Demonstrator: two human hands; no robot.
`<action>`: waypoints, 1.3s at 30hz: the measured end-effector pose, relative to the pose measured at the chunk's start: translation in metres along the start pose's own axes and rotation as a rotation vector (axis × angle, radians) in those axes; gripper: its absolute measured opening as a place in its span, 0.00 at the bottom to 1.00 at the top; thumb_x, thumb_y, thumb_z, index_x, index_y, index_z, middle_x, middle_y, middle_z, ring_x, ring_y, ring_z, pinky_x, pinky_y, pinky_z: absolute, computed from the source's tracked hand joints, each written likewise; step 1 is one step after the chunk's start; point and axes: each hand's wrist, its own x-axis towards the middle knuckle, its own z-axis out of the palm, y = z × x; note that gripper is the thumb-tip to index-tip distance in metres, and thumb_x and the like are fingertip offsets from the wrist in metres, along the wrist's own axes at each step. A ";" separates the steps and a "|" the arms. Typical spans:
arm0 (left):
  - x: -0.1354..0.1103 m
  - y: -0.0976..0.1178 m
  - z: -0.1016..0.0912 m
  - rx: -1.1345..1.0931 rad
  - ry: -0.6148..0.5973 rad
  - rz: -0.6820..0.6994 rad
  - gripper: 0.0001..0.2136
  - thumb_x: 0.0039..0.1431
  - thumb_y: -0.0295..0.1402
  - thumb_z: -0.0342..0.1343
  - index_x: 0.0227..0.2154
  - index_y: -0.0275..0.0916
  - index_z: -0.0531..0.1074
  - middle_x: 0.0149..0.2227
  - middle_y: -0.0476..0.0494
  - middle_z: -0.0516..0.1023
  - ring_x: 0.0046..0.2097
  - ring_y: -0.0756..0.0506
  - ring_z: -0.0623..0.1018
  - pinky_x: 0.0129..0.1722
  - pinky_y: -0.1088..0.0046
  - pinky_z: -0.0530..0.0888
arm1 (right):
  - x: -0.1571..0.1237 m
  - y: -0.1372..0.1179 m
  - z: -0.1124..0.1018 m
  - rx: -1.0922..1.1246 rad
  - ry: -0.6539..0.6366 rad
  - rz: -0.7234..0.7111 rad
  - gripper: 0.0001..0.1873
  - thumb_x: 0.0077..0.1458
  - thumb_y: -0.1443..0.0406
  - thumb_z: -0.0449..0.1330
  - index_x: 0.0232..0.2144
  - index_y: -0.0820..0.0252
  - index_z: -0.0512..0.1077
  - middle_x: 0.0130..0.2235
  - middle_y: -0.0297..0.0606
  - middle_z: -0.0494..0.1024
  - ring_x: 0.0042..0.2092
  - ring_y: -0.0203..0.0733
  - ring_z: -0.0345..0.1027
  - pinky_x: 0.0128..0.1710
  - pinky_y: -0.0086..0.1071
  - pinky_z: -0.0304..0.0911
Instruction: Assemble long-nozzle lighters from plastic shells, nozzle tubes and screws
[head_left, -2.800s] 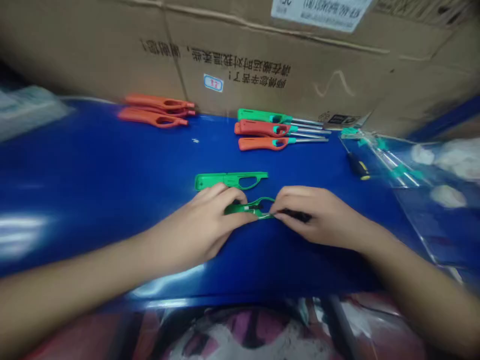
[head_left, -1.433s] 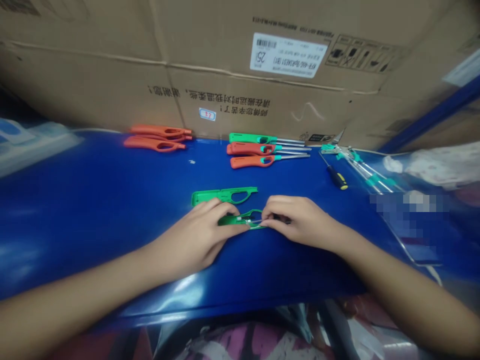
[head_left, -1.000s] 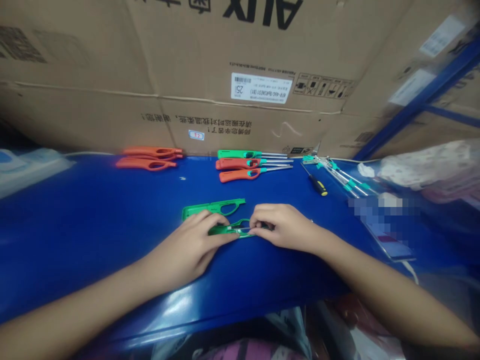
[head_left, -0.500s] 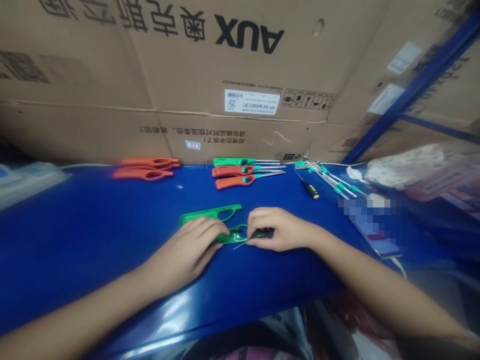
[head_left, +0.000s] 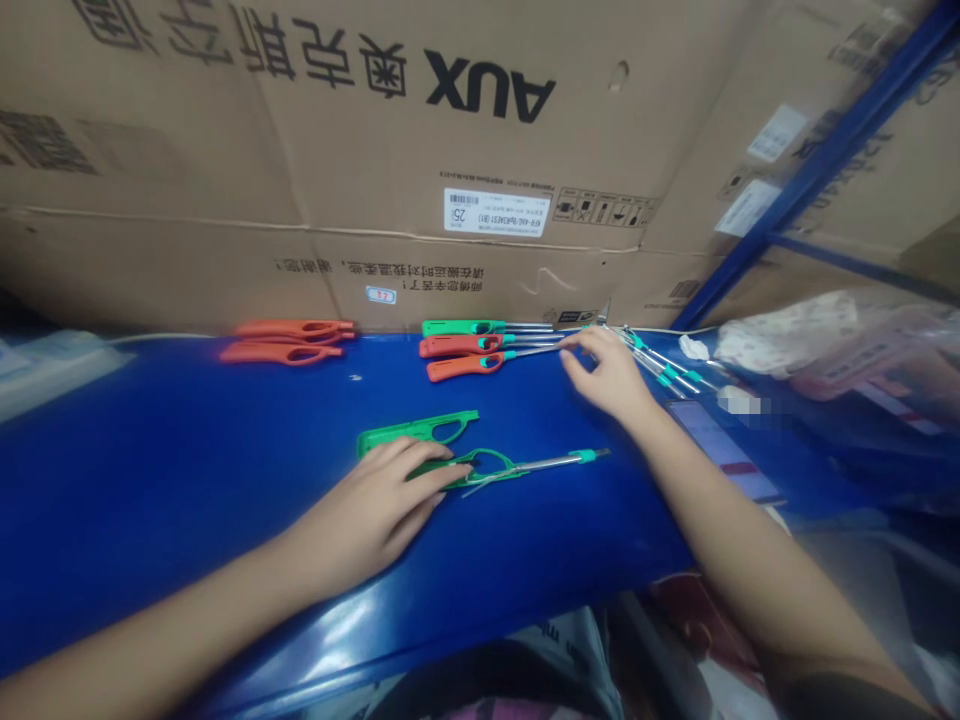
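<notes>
My left hand [head_left: 401, 490] presses a green lighter casing half [head_left: 491, 482] onto the blue tabletop, its fingers bent over the handle. A metal tube [head_left: 551, 463] with a teal collar sticks out of that casing to the right. A thin, pale strip crosses the casing's lower edge by the fingertips. Just behind lies another green casing half [head_left: 450, 424], with a finger loop. My right hand [head_left: 607, 370] is at the back of the table, fingers curved and apart, beside the metal rods of the finished-looking lighters [head_left: 469, 343]. Small parts under its fingertips are hidden.
Orange casing halves [head_left: 289, 342] lie at the back left. Several metal tubes with teal collars [head_left: 667, 370] lie at the back right, near a phone [head_left: 724, 450] and plastic bags [head_left: 862, 350]. A large cardboard box [head_left: 375, 180] stands along the back edge.
My right hand has left the green casing and moved back and right to the table's rear. The tube in the casing is now uncovered. My left hand stays on the casing.
</notes>
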 end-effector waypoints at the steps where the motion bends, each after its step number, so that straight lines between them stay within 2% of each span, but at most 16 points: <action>1: 0.000 0.000 0.000 -0.001 -0.001 0.004 0.20 0.71 0.28 0.45 0.62 0.48 0.66 0.59 0.39 0.70 0.60 0.38 0.69 0.56 0.53 0.71 | 0.003 0.012 -0.002 -0.050 0.017 0.072 0.14 0.60 0.65 0.54 0.43 0.61 0.77 0.46 0.48 0.78 0.52 0.53 0.68 0.57 0.48 0.60; 5: -0.001 0.003 -0.003 0.012 0.005 0.015 0.21 0.71 0.28 0.45 0.63 0.50 0.66 0.60 0.39 0.69 0.60 0.37 0.69 0.57 0.52 0.72 | 0.007 0.052 -0.002 -0.219 0.012 0.359 0.19 0.62 0.64 0.52 0.51 0.63 0.75 0.57 0.53 0.72 0.60 0.62 0.61 0.60 0.57 0.56; 7: -0.002 0.004 -0.004 0.020 0.012 0.021 0.21 0.70 0.28 0.46 0.62 0.51 0.66 0.60 0.39 0.70 0.60 0.37 0.70 0.56 0.51 0.72 | 0.007 0.065 0.001 -0.267 -0.033 0.452 0.18 0.65 0.62 0.52 0.52 0.61 0.74 0.60 0.52 0.69 0.61 0.61 0.61 0.60 0.57 0.58; 9: -0.002 0.004 -0.004 0.022 0.020 0.030 0.21 0.70 0.28 0.47 0.62 0.51 0.67 0.59 0.39 0.70 0.59 0.37 0.70 0.56 0.51 0.73 | 0.008 0.075 0.005 -0.296 -0.076 0.502 0.18 0.66 0.60 0.55 0.54 0.60 0.71 0.59 0.49 0.70 0.58 0.54 0.66 0.57 0.53 0.64; 12: -0.002 0.005 -0.004 0.021 0.034 0.042 0.20 0.69 0.28 0.48 0.61 0.49 0.69 0.59 0.38 0.71 0.59 0.37 0.71 0.56 0.52 0.73 | 0.010 0.083 0.008 -0.307 -0.133 0.513 0.20 0.65 0.58 0.60 0.55 0.60 0.69 0.56 0.44 0.72 0.52 0.46 0.71 0.50 0.46 0.71; 17: -0.002 0.004 -0.003 0.024 0.036 0.046 0.19 0.69 0.29 0.49 0.60 0.48 0.69 0.58 0.38 0.71 0.59 0.37 0.71 0.56 0.51 0.73 | 0.011 0.084 0.004 -0.303 -0.212 0.519 0.19 0.65 0.58 0.59 0.55 0.60 0.69 0.55 0.44 0.73 0.51 0.46 0.72 0.50 0.46 0.71; 25: -0.004 0.004 -0.003 0.011 0.019 0.041 0.19 0.69 0.29 0.49 0.61 0.47 0.68 0.58 0.38 0.71 0.59 0.36 0.70 0.56 0.50 0.72 | 0.005 0.069 -0.026 -0.318 -0.345 0.569 0.18 0.65 0.58 0.59 0.54 0.59 0.70 0.55 0.44 0.73 0.51 0.45 0.71 0.50 0.45 0.71; 28: -0.003 0.004 -0.003 -0.004 0.026 0.041 0.19 0.69 0.29 0.49 0.60 0.47 0.69 0.58 0.38 0.71 0.59 0.36 0.71 0.56 0.51 0.73 | 0.003 0.068 -0.035 -0.343 -0.320 0.600 0.15 0.66 0.60 0.56 0.50 0.59 0.74 0.53 0.47 0.76 0.52 0.49 0.72 0.53 0.46 0.68; 31: -0.002 0.003 -0.003 -0.006 0.011 0.034 0.19 0.69 0.29 0.48 0.60 0.47 0.69 0.58 0.38 0.71 0.59 0.36 0.70 0.56 0.51 0.72 | 0.004 0.070 -0.037 -0.356 -0.250 0.627 0.15 0.63 0.66 0.56 0.48 0.60 0.78 0.50 0.50 0.79 0.53 0.55 0.72 0.53 0.43 0.66; 36: -0.001 0.002 -0.002 0.004 -0.011 0.024 0.18 0.70 0.31 0.47 0.60 0.47 0.69 0.58 0.39 0.70 0.60 0.37 0.69 0.58 0.52 0.71 | 0.005 0.076 -0.027 -0.300 -0.193 0.662 0.12 0.52 0.64 0.65 0.40 0.62 0.80 0.43 0.47 0.82 0.46 0.51 0.75 0.45 0.36 0.67; 39: -0.002 0.002 -0.002 0.014 -0.012 0.025 0.18 0.71 0.31 0.46 0.60 0.47 0.69 0.59 0.39 0.70 0.60 0.37 0.69 0.58 0.52 0.71 | 0.005 0.078 -0.022 -0.242 -0.151 0.695 0.09 0.47 0.68 0.66 0.34 0.62 0.80 0.35 0.45 0.81 0.40 0.48 0.75 0.40 0.34 0.67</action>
